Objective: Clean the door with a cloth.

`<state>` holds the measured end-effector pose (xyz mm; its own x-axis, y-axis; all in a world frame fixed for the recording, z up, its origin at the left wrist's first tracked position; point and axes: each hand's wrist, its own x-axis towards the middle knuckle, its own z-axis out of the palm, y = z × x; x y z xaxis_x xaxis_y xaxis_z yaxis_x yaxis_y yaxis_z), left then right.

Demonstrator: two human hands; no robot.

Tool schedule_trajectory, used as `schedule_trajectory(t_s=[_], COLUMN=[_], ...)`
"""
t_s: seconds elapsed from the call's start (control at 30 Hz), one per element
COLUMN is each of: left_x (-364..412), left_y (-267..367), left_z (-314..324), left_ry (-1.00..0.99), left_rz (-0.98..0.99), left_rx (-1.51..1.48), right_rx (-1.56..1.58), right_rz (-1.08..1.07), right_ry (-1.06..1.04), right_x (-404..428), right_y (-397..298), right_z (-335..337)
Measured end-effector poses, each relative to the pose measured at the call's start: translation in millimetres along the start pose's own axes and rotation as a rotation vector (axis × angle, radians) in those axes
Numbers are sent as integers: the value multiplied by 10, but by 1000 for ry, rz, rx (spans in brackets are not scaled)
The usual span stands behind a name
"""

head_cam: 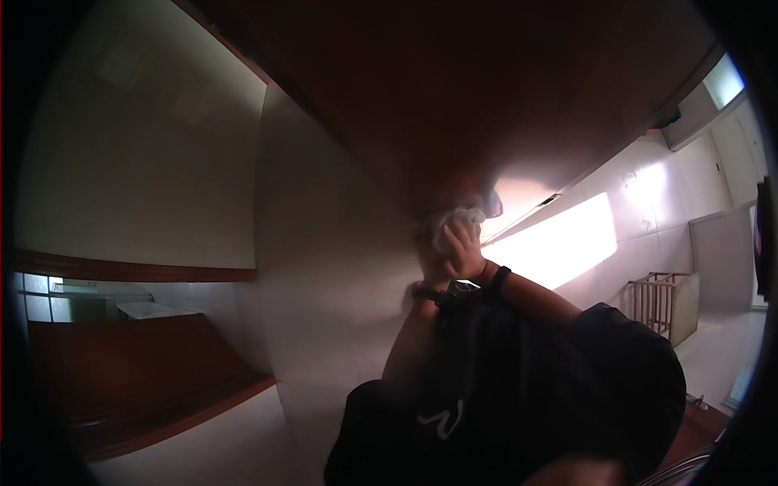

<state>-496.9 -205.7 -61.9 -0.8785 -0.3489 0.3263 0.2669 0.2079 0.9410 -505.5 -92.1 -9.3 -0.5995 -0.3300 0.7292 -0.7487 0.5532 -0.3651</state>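
Both hands meet on a crumpled whitish cloth (469, 215). My right hand (464, 248) lies over it, fingers partly spread and pressing into the folds. Close beside it, my left hand (430, 262) grips the same cloth from the other side; its fingers are in shadow and partly hidden. The cloth is up against a glossy dark reddish-brown panel (450, 115), which looks like a door. Dark bands circle both wrists.
A metal fitting (550, 200) sits on the panel's right edge. Bright sunlight (559, 243) falls beyond it. A wooden stool (665, 307) stands at the right. To the left are a pale wall (316, 243) and another reddish-brown wooden panel (140, 364), with windows (39, 297) behind.
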Motion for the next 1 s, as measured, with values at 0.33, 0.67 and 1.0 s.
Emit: schedule_trajectory(t_s=[0.33,0.67,1.0], left_x=[41,-138,-385], left_y=[318,67,481], left_z=[-348,-287,367], left_ry=[99,68,213], left_rz=[-86,-16,21], left_rx=[6,301,180], right_rx=[71,150,80], right_rz=[-22,-108,-4], right_ry=[-122,-242,-301], right_x=[18,251,-67], right_y=[-184,-242,169], right_z=[213,-175,-671])
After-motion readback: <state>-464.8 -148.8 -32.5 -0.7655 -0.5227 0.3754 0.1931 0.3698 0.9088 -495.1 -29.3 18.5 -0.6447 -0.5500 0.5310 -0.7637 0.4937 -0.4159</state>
